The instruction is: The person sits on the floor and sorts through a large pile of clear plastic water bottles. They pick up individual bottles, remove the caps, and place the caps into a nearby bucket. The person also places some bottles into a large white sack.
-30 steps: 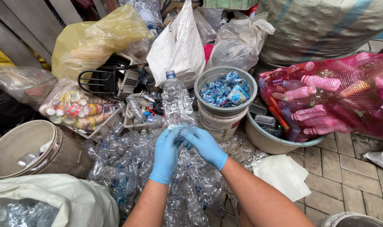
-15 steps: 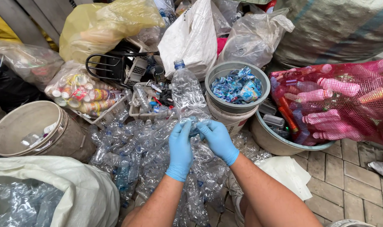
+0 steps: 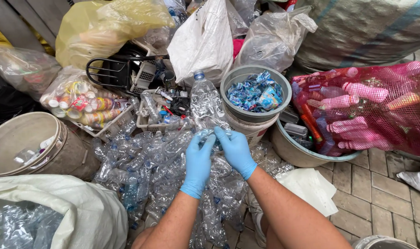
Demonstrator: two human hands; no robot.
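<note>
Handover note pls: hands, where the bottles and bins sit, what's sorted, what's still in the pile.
Left hand and right hand, both in blue gloves, grip one crushed clear bottle near its lower end; its blue cap points away.
Pile of clear bottles lies under and left of the hands.
Grey bucket of blue labels stands just beyond the right hand.
Pink mesh sack of bottles sits far right; tan bin far left.
Done: labels collected in the bucket.
Left: the pile is still large.

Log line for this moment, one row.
left hand: gloved, on clear bottle | right hand: gloved, same bottle | right of it: grey bucket of blue labels | below: crushed bottle pile
</note>
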